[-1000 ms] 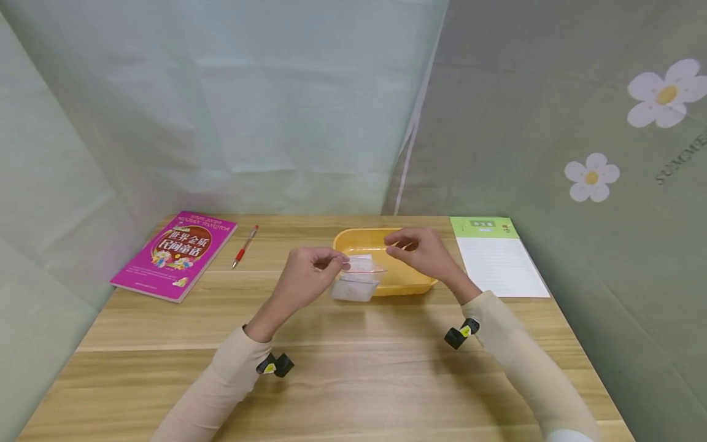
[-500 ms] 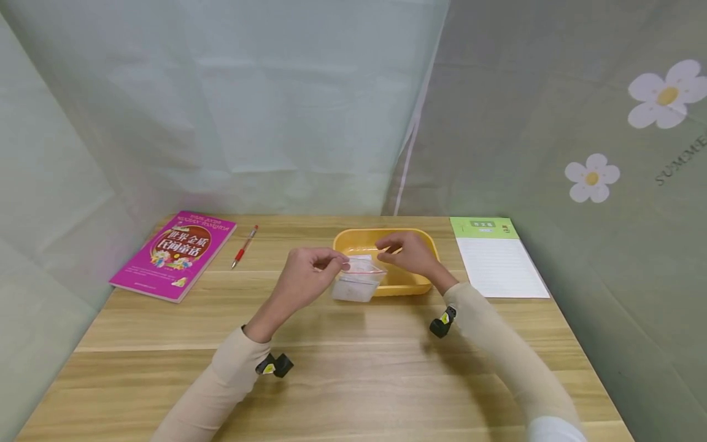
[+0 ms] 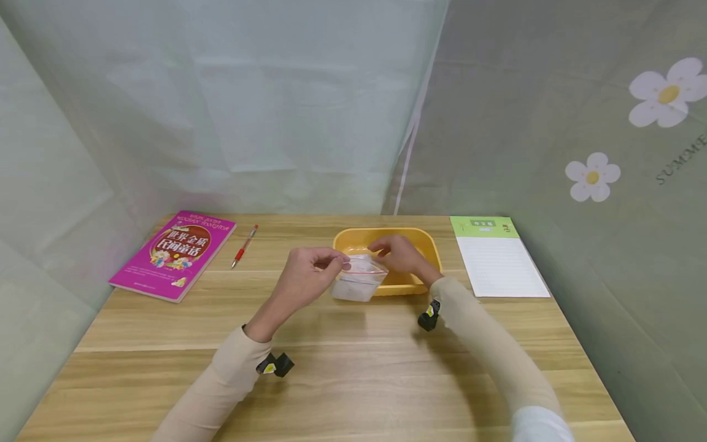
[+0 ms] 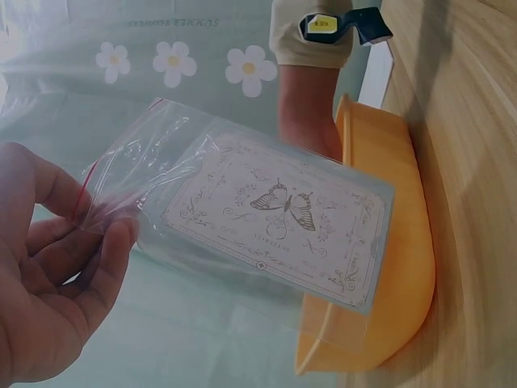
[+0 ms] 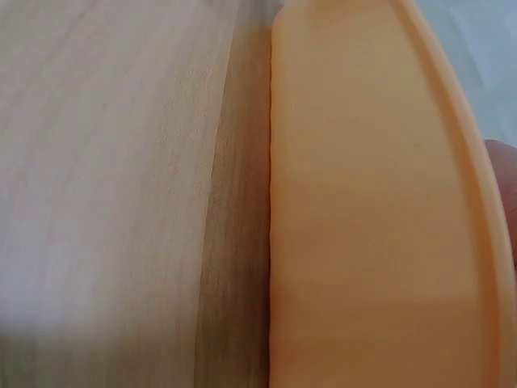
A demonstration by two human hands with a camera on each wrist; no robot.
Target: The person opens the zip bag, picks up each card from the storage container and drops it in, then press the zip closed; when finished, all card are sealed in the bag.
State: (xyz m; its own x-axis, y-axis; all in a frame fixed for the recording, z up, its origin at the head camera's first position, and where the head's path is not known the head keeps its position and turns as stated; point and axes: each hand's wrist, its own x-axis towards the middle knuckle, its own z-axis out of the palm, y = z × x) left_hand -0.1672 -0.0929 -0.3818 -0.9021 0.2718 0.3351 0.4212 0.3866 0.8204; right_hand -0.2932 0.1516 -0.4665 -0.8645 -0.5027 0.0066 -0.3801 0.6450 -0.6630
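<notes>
My left hand pinches the top of a clear zip bag between thumb and fingers, holding it up in front of a yellow plastic basket. Through the plastic in the left wrist view shows a pale card with a butterfly and an ornate border. A red line runs along the mouth of the bag. My right hand reaches over the basket, its fingers loosely bent beside the bag with nothing seen between them. The right wrist view mostly shows the basket's outer wall.
A pink book lies at the left of the wooden table, with a red pen to its right. On the right lies a lined writing pad with a green header. Fabric curtains enclose the table's back and sides.
My right hand has moved left and slightly down over the basket, closer to the bag. The left hand holds the bag in nearly the same place.
</notes>
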